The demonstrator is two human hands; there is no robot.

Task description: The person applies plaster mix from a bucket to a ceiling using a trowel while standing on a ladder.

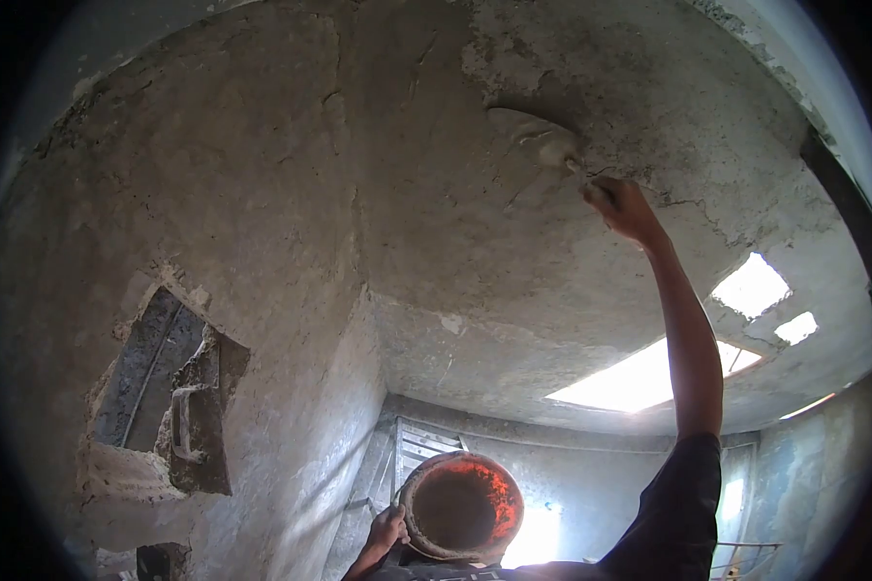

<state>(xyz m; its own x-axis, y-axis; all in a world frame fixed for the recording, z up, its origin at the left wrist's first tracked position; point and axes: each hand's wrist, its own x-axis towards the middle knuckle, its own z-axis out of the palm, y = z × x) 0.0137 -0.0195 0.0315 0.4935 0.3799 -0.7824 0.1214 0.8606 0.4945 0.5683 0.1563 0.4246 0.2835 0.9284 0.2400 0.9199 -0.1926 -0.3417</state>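
Raised high, my right hand (622, 205) is closed around the handle of a trowel (552, 145). The trowel's blade lies against the grey plastered surface (436, 223) overhead, where wet mortar and a smoothed arc show at its edge. Low in the view, my left hand (388, 528) grips the rim of a round bucket (419, 547) at its left side. Orange shows on part of the bucket's inside wall, and grey mortar coats the rest. The bucket is tilted so its mouth faces the camera; part of its outside is hidden.
On the left, the wall has a rough opening (145, 378) with broken edges and a metal handle-like piece (182, 424). Bright gaps (620, 382) let light in on the right. A ladder-like frame (424, 441) stands behind the bucket.
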